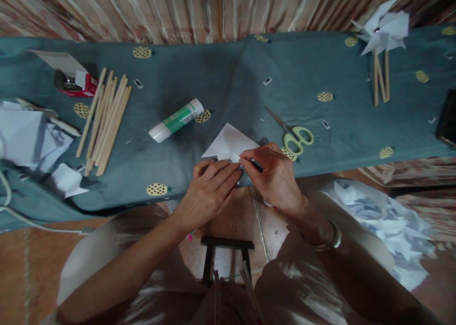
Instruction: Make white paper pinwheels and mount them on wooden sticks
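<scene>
A piece of white paper [230, 139] lies at the front edge of the cloth-covered table, one corner pointing away from me. My left hand [210, 187] holds its near part, with the fingers pressed together across it and the thumb at its left side. From the right, my right hand [274, 173] pinches the paper between thumb and forefinger, close to the left fingertips. Both hands cover the near part of the sheet. Scissors [294, 137] with green handles rest just beyond my right hand. A glue stick [176, 120] lies ahead of my left hand.
Several wooden sticks [107, 123] lie at left, near an open red box [76, 82] of small metal items and white papers [21, 135]. A paper pinwheel [384, 28] sits on sticks [380, 78] at far right. A bag of white paper pieces [381, 225] stands below the table.
</scene>
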Tool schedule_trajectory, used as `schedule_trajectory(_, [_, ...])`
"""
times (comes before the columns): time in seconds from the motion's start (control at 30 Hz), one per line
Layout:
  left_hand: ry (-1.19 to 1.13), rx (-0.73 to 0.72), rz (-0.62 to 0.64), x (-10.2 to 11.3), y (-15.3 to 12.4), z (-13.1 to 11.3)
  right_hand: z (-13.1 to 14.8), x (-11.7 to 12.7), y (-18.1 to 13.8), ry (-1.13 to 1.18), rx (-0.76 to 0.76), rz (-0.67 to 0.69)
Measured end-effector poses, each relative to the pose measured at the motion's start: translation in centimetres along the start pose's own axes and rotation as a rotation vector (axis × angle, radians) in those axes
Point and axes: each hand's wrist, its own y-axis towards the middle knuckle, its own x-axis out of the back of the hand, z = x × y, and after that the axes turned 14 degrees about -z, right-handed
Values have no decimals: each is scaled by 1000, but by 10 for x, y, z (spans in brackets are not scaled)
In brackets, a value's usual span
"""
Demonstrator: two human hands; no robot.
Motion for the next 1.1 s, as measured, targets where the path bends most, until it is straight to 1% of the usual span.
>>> schedule_trajectory(0.2, [-21, 13, 28, 0, -1, 0, 1, 1, 0, -7, -9, 18])
schedule_trajectory(0.43, [-6, 2, 19, 0, 1, 0, 1, 0, 1, -35, 14, 19])
schedule_trajectory(0.67, [-43, 32, 36, -2, 0, 0, 1, -2, 1, -51, 8, 25])
schedule_trajectory(0.77, [-35, 26, 24, -2, 0, 1, 1, -1, 1, -57, 11, 38])
schedule_trajectory(1.0, [-26, 16, 11, -2, 2, 1, 2, -1, -1, -163, 121, 62])
schedule_trajectory(1.1, [-40, 25, 15, -2, 2, 1, 2, -2, -2, -163, 144, 50])
